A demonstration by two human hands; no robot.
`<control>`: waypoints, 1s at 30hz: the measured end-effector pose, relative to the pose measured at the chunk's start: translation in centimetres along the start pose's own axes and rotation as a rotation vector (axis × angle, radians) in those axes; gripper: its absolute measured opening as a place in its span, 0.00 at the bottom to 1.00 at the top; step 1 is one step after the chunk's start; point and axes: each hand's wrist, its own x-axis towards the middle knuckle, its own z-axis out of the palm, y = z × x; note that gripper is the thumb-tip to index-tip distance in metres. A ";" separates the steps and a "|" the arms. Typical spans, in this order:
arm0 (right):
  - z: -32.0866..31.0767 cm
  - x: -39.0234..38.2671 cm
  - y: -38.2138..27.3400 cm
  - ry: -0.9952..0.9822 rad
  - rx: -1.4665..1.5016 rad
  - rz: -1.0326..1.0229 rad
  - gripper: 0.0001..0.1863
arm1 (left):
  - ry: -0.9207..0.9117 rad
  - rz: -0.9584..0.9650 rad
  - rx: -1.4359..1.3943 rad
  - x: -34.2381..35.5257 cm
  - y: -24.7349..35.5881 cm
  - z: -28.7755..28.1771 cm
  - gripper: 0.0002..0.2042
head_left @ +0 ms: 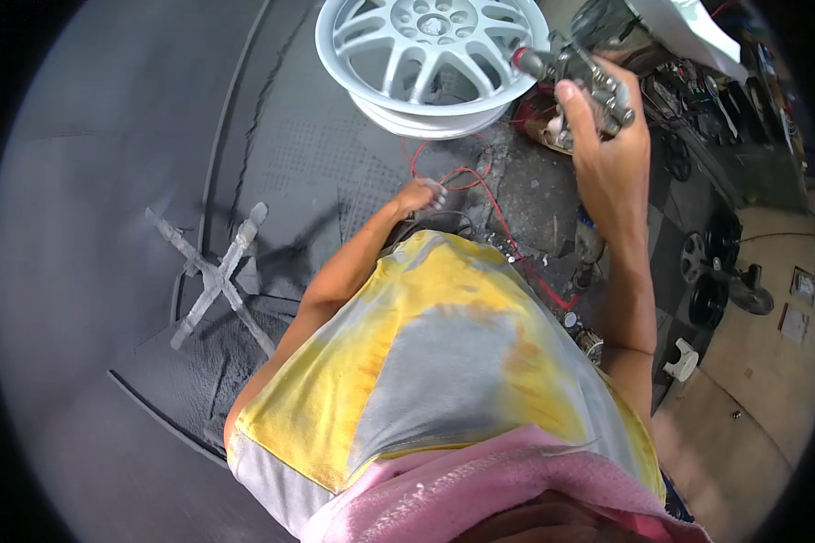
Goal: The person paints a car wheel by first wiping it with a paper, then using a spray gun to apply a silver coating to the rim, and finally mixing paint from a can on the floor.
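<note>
My right hand is wrapped round a metal spray gun, its thumb pressed along the near side. The gun's red-tipped nozzle points left, close to the rim of a silver-white alloy wheel. A shiny dark cup sits above the gun, with a white sheet beside it. Below the wheel and apart from it, my left hand is closed in front of my body, its fingertips whitish. Whether anything lies inside its fingers is hidden.
A paint-crusted cross-shaped stand is at the left. Over the dusty floor runs a thin red hose, looping under the wheel. On the right are cluttered shelves, black wheels on a stand and a tan board.
</note>
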 end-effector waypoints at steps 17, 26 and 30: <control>3.0 4.9 -2.2 -0.036 -0.052 -0.146 0.14 | 0.673 0.426 -0.559 4.1 4.5 -9.2 0.17; 1.9 4.3 -3.7 -0.083 -0.020 -0.136 0.12 | -0.022 0.121 -0.228 3.1 5.8 3.1 0.15; 0.1 4.5 -5.4 0.015 -0.149 -0.039 0.09 | 0.020 0.004 -0.286 3.5 5.2 -1.7 0.19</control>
